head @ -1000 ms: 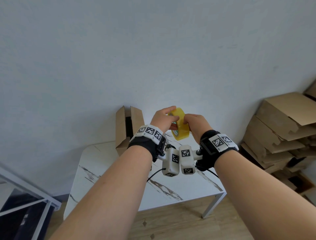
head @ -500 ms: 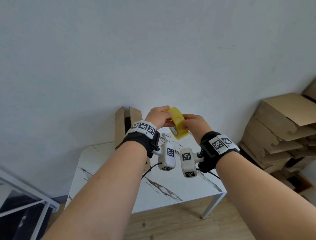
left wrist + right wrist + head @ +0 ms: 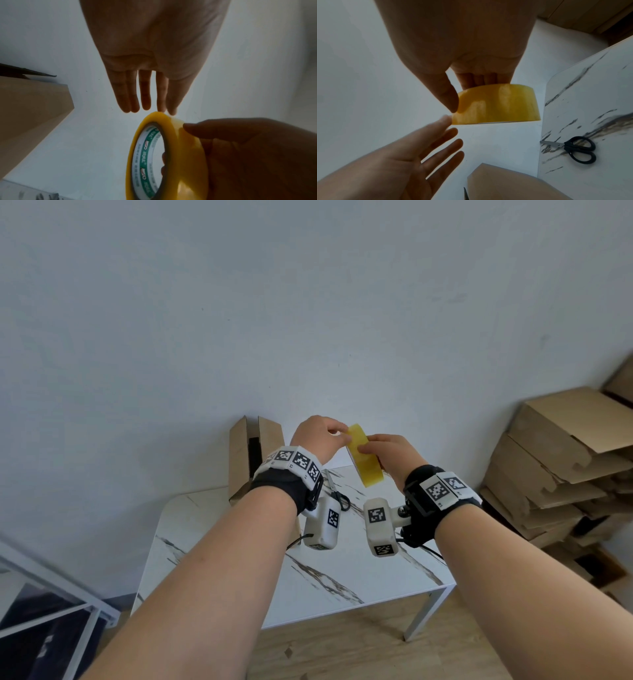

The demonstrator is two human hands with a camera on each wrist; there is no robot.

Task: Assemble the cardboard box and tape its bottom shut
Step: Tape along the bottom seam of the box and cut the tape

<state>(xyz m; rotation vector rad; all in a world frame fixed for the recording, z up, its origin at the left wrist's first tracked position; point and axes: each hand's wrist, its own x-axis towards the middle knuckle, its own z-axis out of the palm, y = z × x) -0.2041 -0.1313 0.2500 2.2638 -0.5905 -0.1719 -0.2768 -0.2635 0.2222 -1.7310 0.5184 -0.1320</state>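
Hunting for the loose end on the tape roll (image 3: pixel 363 459)

Our right hand (image 3: pixel 390 455) keeps its fingers wrapped around the roll, up in the air over the table (image 3: pixel 342 570). Our left hand (image 3: pixel 317 440) has let go since a second ago; fingers straight, one fingertip brushing the rim. So no strip's pulled yet, and the cardboard box (image 3: pixel 253 453) waits untaped against the wall, scissors (image 3: pixel 573 148) nearby.

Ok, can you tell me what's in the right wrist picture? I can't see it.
A right hand holds a yellow tape roll while the left hand's straight fingers touch its edge. Black scissors lie on a marble table, beside a cardboard box.
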